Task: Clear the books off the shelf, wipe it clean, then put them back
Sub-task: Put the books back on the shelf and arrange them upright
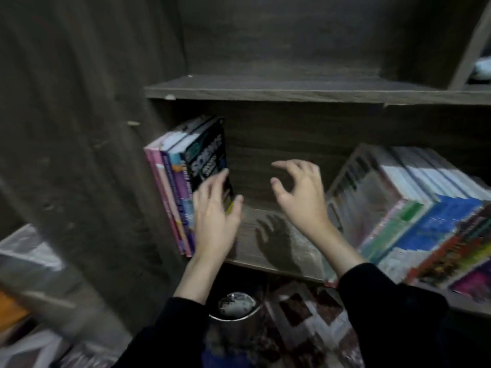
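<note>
Legible only on the black book (210,155), rightmost of the upright ones at the left end of the shelf (265,251): large pale "SCIENCE" running up its cover. Smaller print beneath, neighbouring spines (172,187), leaning books at right (398,203): too blurred.

Dark brown wood-grain shelf board (265,88): matt, dusty at front edge. Black glossy paperback book (206,155): shiny cover. Round metal bin (233,318) below: polished rim.

The leaning books (414,208) on the right are smeared by motion blur, their titles unreadable, and they run off the right edge. The left hand (215,216) covers the black book's (207,152) lower spine; whether it grips is unclear. A pale object (482,67) at top right is cut off.
</note>
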Demonstrator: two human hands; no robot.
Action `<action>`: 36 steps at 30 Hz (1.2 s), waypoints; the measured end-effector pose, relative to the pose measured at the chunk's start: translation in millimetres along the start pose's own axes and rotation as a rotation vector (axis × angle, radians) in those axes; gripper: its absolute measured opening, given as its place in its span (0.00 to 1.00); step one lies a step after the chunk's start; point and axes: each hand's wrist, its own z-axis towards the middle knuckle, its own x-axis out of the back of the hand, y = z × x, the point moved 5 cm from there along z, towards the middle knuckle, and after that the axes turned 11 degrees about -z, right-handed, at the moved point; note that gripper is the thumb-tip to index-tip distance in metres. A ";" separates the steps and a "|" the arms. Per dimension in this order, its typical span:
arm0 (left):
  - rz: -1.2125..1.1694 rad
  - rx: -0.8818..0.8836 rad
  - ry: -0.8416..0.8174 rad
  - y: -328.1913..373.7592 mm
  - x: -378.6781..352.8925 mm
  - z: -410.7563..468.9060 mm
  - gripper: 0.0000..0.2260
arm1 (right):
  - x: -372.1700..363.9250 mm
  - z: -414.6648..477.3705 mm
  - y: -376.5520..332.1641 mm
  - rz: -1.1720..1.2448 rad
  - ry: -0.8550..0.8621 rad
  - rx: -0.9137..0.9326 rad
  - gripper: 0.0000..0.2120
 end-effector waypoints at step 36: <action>-0.325 0.303 -0.396 -72.1 0.8 1.7 0.48 | -57.5 -4.2 -75.7 0.112 -0.082 -0.145 0.41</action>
